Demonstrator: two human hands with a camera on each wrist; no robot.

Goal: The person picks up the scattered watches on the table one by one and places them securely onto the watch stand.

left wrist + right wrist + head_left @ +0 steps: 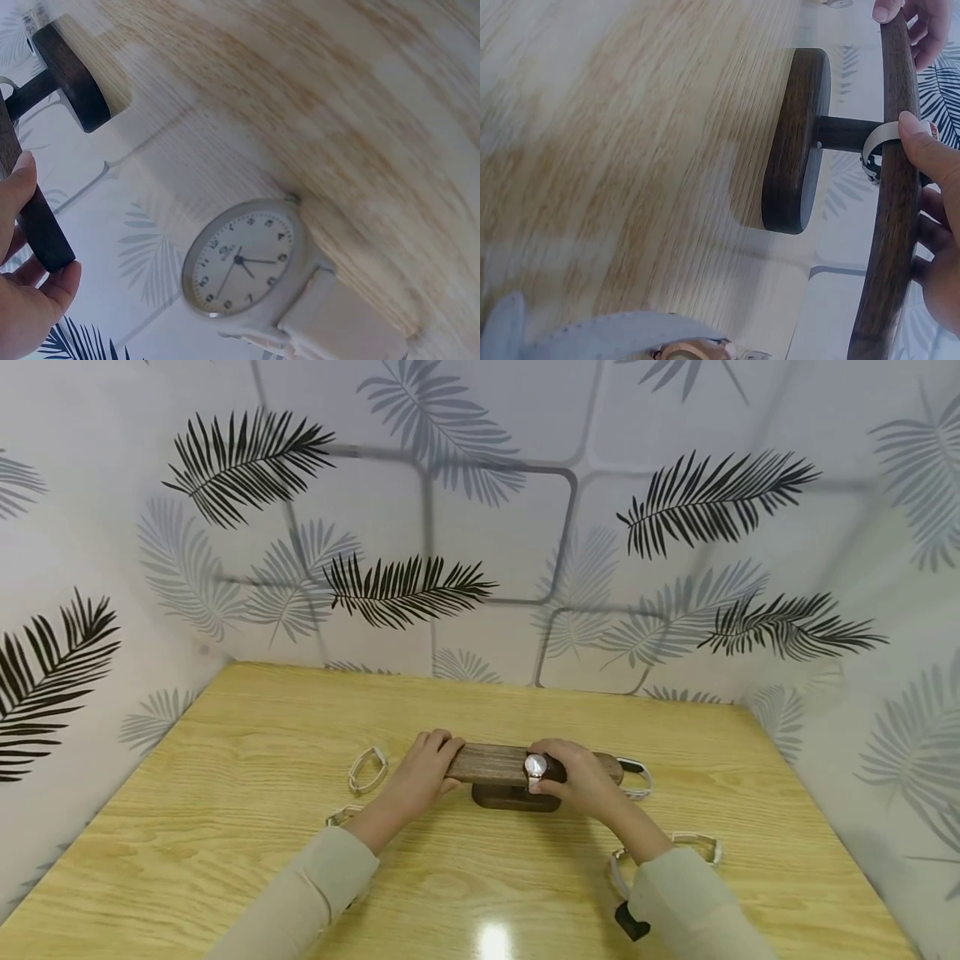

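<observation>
A dark wooden watch stand [487, 763] with a T-shaped crossbar stands on the table, its base [799, 142] flat on the wood. My left hand [420, 774] grips the left end of the crossbar, thumb in front and fingers over the back. Around the bar, right of its middle, loops a wristwatch [536, 766] with a silvery case and white strap. The right hand [579, 777] holds this watch at the bar; its thumb presses on the white strap [883, 136] in the right wrist view, and the other fingers lie behind the bar, partly hidden.
On the wood-grain table [465, 885], a pale watch [367, 770] lies at the left, another [343, 814] by the left forearm. A white-strapped watch [639, 781] lies beyond the bar's right end. Near the right sleeve are a light strap [697, 837] and a black piece [632, 921].
</observation>
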